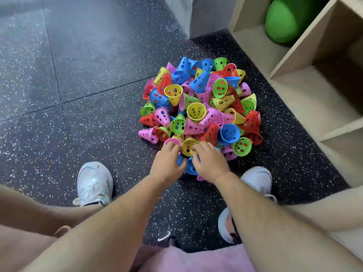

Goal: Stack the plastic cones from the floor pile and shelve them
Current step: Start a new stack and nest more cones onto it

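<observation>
The cone pile [200,107] is heaped on the floor at twelve o'clock. Its nearest yellow cone [188,147] is pinched by the right hand [211,163]. The left hand [167,165] is curled; its grip cannot be told. A green ball [280,22] is kept in a shelf [306,36] compartment at two o'clock.

We record the cones [200,107] just beyond the left hand [167,163] and right hand [211,163] as smooth, perforated plastic with slight sheen; floor [88,114] beneath them, matt speckled rubber; shelf unit [294,99] right of the right hand, matt pale wood-look board.
</observation>
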